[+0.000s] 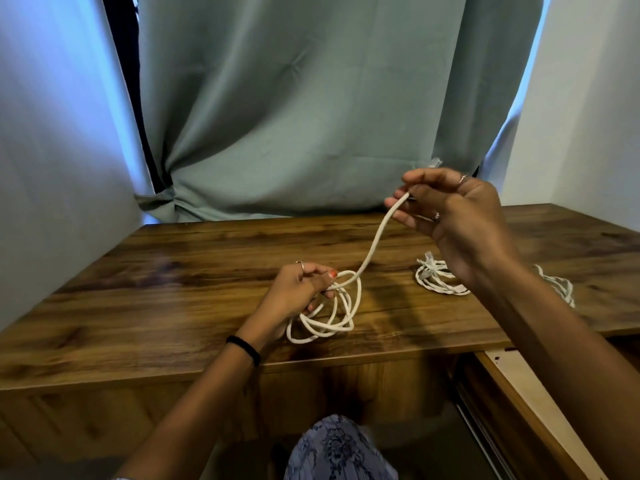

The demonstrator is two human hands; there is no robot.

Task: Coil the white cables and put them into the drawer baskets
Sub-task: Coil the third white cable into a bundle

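Pinching the white cable [372, 249] near its end, my right-hand grip [450, 216] is raised above the wooden worktop [173, 289], palm turned toward me, thumb and fingertips pressed together on the cord, its clear plug poking up behind my fingers. My left hand [298, 292] sits lower, close over the worktop, fingers curled shut around several loose loops of the same cable, which hang down and rest on the wood just beside my wrist. From that coil the cord rises in one slack curve to my right hand. A second white cable [438, 277], tangled in an untidy bundle with its clear plug on top, lies on the worktop behind my right forearm. A drawer [512, 386] stands open at lower right.
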